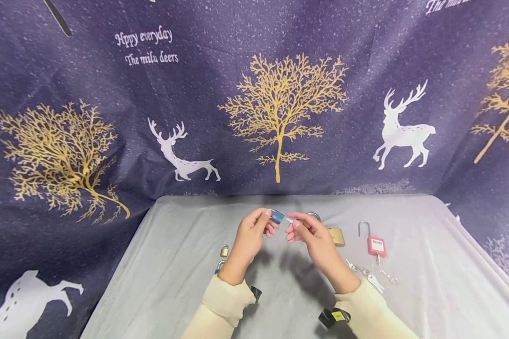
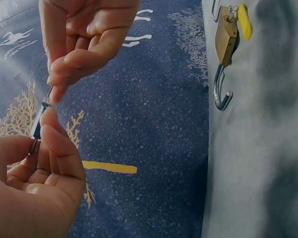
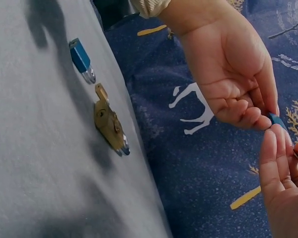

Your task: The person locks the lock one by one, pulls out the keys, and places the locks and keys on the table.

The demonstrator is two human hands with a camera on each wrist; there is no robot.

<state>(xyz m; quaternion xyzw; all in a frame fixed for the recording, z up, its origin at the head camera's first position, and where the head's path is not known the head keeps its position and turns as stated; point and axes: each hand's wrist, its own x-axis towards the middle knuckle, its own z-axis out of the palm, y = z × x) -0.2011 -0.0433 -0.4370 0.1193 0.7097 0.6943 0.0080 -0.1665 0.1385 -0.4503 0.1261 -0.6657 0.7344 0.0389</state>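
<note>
My left hand pinches a small blue padlock by its shackle end, raised over the table. My right hand holds a small silver key between thumb and fingers, its tip pointing at the padlock's bottom face. The left wrist view shows the blue padlock edge-on, with the right hand's fingertips close over its end. From the right wrist, the padlock's blue body is mostly hidden by the fingers of both hands.
A large brass padlock lies behind my right hand. Right of it is a red padlock with its shackle open, and loose keys nearer me. A small brass padlock and another blue padlock lie left of my left hand.
</note>
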